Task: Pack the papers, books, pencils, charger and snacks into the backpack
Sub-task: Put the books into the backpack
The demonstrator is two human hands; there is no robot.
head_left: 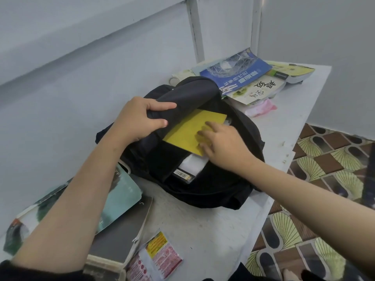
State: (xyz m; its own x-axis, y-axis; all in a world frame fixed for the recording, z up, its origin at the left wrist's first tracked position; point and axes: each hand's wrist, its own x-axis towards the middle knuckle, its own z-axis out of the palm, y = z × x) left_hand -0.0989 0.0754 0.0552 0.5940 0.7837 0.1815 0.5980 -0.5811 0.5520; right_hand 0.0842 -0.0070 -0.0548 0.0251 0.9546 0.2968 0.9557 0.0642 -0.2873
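Observation:
A black backpack [215, 191] lies open on the white table [203, 240]. My left hand [140, 120] grips its upper flap and holds it up. A yellow paper [188, 130] sticks halfway out of the opening, and my right hand [221, 145] presses on its lower right corner with spread fingers. Beneath the yellow paper, white papers [192, 163] and a barcoded dark book [182, 175] sit inside the bag. A blue book [237, 72] and a green-and-white book [259, 90] lie stacked behind the backpack. A red-and-yellow snack packet [160, 258] lies near the front edge.
Teal and dark books [119, 201] lie at the front left under my left forearm. A pink packet [261, 108] lies by the far books, a yellow-green book [292, 72] at the far right. A white round object [176, 78] is behind the bag. Patterned floor tiles [324, 171] lie right of the table.

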